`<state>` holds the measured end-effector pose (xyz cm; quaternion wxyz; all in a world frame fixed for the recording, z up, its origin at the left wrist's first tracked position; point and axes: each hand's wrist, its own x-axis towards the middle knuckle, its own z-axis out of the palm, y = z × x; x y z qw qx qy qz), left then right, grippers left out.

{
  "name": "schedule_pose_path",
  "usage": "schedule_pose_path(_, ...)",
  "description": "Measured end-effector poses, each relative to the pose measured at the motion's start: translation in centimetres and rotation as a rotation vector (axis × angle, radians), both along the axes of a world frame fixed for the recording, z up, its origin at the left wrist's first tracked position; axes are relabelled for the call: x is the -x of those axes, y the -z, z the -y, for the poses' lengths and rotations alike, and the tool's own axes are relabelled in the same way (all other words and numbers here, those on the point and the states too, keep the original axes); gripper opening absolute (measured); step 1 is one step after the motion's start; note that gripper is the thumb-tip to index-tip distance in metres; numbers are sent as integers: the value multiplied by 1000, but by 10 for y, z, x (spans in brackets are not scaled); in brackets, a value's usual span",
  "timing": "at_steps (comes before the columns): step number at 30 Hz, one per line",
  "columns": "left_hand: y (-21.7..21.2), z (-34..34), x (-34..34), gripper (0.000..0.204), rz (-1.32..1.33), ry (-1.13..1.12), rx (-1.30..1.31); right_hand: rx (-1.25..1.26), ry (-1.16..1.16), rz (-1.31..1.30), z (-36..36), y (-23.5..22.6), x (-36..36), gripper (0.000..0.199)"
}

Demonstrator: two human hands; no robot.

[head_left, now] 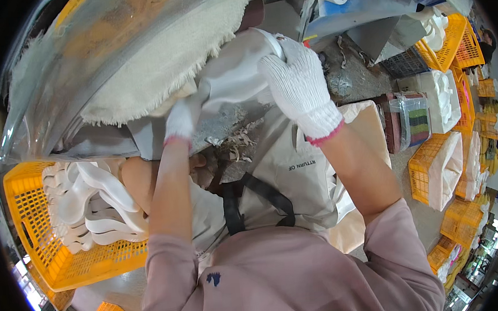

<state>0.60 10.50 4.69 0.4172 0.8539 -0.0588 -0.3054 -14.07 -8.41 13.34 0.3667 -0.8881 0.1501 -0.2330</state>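
Busy workshop floor, grey concrete, w/ yellow plastic crates (pixel 448 46) stacked along the right side and more white pieces piled in them. To the person's left sat another yellow crate (pixel 42 251) full of white moulded pieces (pixel 93 204), curved and nested. Ahead and above, a big cloth buffing wheel (pixel 156 69), frayed at its edge, sat under a clear plastic guard (pixel 53 82).

Both hands wore white knit gloves w/ pink cuffs. The right hand (pixel 301 88) lay over the top right end of a white moulded piece (pixel 234 70), fingers wrapped round it, grip closed on it. The left hand (pixel 182 118) held the lower left end of the same piece, grip also closed, though the fingertips were partly hidden behind it, so can't say how far they curled.

The piece ran on a slant, long axis from lower left at the left hand up to upper right at the right hand. Its upper face was up against the frayed rim of the wheel, which lay above and left of it; touching or just shy, couldn't tell. The left hand was the nearer one to the wheel edge. The person wore a beige apron (pixel 296 169) w/ black straps.
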Motion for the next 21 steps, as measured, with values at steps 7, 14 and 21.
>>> schedule_pose_path(7,-31,-52,52,60,-48,257,286,58,110,-279,-5,6,-59,30)
schedule_pose_path(14,16,61,86,38,-294,-259,937,-204,44,-351,-36,-31,37,70)
schedule_pose_path(21,54,113,16,42,101,43,503,-74,344,90,-33,-28,23,85)
